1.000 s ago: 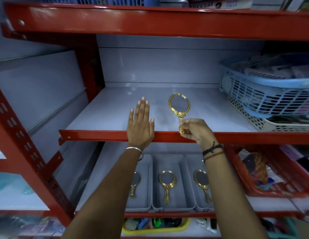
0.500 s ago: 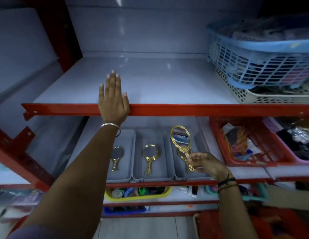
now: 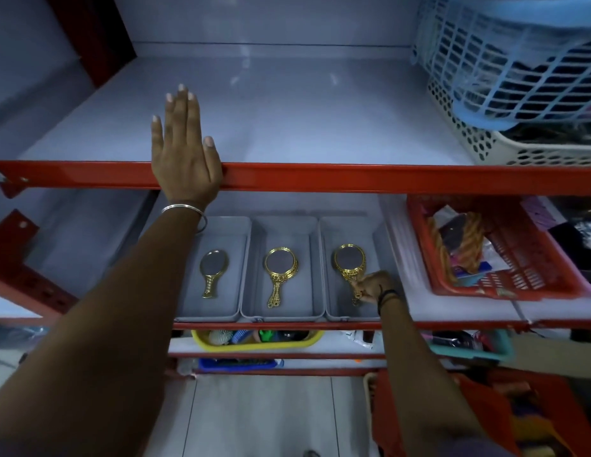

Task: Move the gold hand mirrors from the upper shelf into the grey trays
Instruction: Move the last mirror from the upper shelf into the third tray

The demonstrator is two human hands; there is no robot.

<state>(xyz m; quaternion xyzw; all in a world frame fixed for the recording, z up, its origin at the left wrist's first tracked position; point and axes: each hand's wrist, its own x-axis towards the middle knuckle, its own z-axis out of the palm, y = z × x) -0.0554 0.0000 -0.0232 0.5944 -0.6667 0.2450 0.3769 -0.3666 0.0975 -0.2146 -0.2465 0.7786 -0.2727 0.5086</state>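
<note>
Your right hand (image 3: 373, 286) is closing its grip around the handle of a gold hand mirror (image 3: 349, 262), fingers curled tight on it at about 5 o'clock of the mirror's face, inside the rightmost grey tray (image 3: 330, 311); whether the mirror is resting on the tray floor, you cannot tell. Your right forearm is reaching up from 5 o'clock. Your left hand (image 3: 183, 150) is lying flat and open, fingers together, palm pressing on the red front edge of the upper shelf (image 3: 320, 127), gripping nothing. The middle tray (image 3: 281, 313) is holding a gold mirror (image 3: 281, 268), and the left tray (image 3: 221, 313) is holding another (image 3: 213, 268).
</note>
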